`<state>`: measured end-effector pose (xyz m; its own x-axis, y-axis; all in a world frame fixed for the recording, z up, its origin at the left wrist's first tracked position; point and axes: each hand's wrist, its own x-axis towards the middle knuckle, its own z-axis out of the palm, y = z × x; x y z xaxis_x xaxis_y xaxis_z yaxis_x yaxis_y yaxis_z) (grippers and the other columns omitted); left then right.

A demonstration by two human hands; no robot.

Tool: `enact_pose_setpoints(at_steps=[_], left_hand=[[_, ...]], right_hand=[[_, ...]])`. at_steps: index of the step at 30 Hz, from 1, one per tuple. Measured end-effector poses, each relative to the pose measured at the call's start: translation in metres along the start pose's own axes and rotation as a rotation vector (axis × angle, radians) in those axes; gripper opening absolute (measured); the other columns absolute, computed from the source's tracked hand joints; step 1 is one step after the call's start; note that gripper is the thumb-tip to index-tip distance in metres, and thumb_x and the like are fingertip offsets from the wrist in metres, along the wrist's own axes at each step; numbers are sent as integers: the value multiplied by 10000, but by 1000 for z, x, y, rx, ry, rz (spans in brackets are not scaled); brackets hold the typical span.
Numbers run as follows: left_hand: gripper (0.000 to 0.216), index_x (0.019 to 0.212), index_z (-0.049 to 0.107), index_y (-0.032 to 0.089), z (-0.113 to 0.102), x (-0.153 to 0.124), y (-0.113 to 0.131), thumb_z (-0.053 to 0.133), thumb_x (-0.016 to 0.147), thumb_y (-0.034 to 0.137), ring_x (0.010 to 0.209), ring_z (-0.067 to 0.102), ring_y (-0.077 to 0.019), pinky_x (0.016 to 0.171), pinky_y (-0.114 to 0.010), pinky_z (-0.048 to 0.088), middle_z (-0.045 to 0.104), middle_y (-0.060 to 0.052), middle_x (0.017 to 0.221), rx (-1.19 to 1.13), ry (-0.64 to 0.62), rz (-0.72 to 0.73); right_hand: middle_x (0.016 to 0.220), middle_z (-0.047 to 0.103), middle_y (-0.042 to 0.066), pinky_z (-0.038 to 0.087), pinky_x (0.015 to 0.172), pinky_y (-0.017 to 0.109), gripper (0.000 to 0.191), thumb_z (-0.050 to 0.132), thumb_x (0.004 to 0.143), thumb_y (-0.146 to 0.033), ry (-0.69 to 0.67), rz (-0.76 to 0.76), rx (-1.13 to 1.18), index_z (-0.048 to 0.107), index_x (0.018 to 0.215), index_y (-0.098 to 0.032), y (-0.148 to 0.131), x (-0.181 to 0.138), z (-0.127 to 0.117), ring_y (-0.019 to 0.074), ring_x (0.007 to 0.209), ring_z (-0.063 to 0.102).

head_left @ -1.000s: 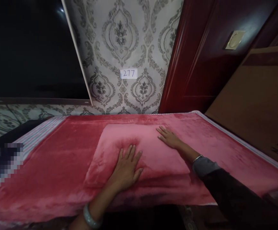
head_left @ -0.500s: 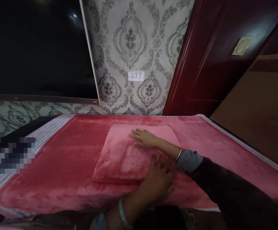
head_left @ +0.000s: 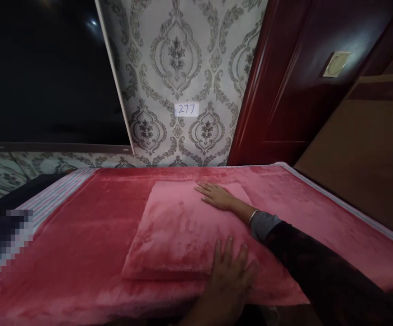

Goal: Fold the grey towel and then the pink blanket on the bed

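A squarish pink plush piece (head_left: 169,226), looking like a folded fleece or a flat cushion, lies on a larger pink plush blanket (head_left: 91,235). Flat on its upper right part rests my right hand (head_left: 216,196), fingers stretched toward the left. My left hand (head_left: 232,271) is at its lower right corner, fingers spread and pointing away from me; whether it presses down or hovers is hard to tell. Faint hand-like marks show in the pile near the middle. Neither hand grips anything.
The blanket has a striped border (head_left: 55,194) at the left. Behind stand a dark television screen (head_left: 43,77), a patterned wall with a paper label (head_left: 187,109) reading 277, and a dark red door panel (head_left: 284,90). A brown cardboard box (head_left: 362,149) stands at the right.
My right hand has slid slightly right on the plush piece. My left hand has moved a little toward me and its fingers have spread. The view has shifted slightly.
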<state>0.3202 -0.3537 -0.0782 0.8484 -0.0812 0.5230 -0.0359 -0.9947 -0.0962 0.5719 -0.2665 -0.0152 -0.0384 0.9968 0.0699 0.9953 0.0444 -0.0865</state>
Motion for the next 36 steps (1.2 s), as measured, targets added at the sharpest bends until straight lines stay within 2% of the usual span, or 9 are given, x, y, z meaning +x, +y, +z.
enact_pose_setpoints(at_steps=[3, 7, 10, 13, 17, 21, 24, 30, 36], left_hand=[[552, 1516, 424, 284, 5, -1, 0, 483, 973, 360, 1541, 108, -399, 1223, -589, -27, 227, -57, 1678, -21, 1, 0], [550, 1514, 422, 288, 1, -2, 3, 475, 971, 361, 1530, 177, -381, 1215, -588, 139, 268, -49, 1665, -53, -2, -10], [529, 1471, 475, 277, -17, -3, -1, 489, 958, 407, 1480, 323, -329, 1193, -547, 263, 409, -59, 1598, -106, -35, 3], [486, 1393, 554, 255, -45, -11, -23, 504, 945, 435, 1372, 474, -284, 1209, -554, 247, 583, -78, 1448, -110, 3, -65], [528, 1401, 559, 246, -66, -37, -64, 578, 893, 386, 1415, 411, -346, 1199, -625, 170, 545, -124, 1475, 98, 44, -292], [745, 1503, 449, 329, -50, -65, -81, 670, 807, 478, 1469, 277, -432, 1153, -653, 161, 411, -147, 1574, 265, 46, -356], [777, 1523, 414, 355, -37, -74, -79, 660, 809, 538, 1489, 217, -438, 1160, -626, 133, 367, -135, 1602, 285, 41, -359], [766, 1517, 428, 359, -41, -71, -76, 640, 820, 596, 1511, 156, -426, 1183, -598, 101, 362, -109, 1611, 216, 60, -360], [769, 1503, 454, 332, -42, -71, -74, 711, 780, 389, 1509, 164, -440, 1164, -635, 168, 354, -118, 1617, 216, 39, -381]], right_hand=[[1652, 218, 77, 204, 1229, 488, 593, 264, 1065, -497, 69, 23, 17, 279, 1599, -240, 8, -1, 7, 247, 1511, 229], [1656, 210, 68, 205, 1231, 468, 588, 281, 1063, -477, 57, 52, 9, 283, 1598, -234, 7, -2, 5, 244, 1510, 231], [1658, 197, 82, 200, 1229, 493, 600, 301, 1058, -493, -21, 133, 12, 273, 1601, -238, -2, -1, -8, 264, 1518, 206], [1664, 155, 111, 169, 1221, 560, 630, 319, 1053, -525, -8, 156, 16, 255, 1607, -232, -27, -1, -24, 310, 1532, 121], [1671, 131, 80, 157, 1210, 606, 584, 320, 1061, -498, 18, -151, 62, 257, 1604, -292, -87, 5, -33, 314, 1535, 95], [1668, 171, 24, 135, 1232, 568, 539, 371, 1060, -417, -78, -422, 43, 303, 1586, -321, -125, 22, -19, 274, 1535, 115], [1671, 155, 12, 120, 1232, 558, 563, 382, 1054, -481, -59, -377, -22, 286, 1589, -336, -111, 40, -6, 268, 1537, 103], [1651, 238, 84, 227, 1196, 550, 591, 313, 1054, -528, -23, -17, 6, 291, 1594, -291, -42, 60, 4, 306, 1497, 252], [1622, 315, 81, 229, 1217, 480, 598, 245, 1058, -497, -48, 161, 74, 304, 1594, -239, -24, 57, 7, 261, 1490, 285]])
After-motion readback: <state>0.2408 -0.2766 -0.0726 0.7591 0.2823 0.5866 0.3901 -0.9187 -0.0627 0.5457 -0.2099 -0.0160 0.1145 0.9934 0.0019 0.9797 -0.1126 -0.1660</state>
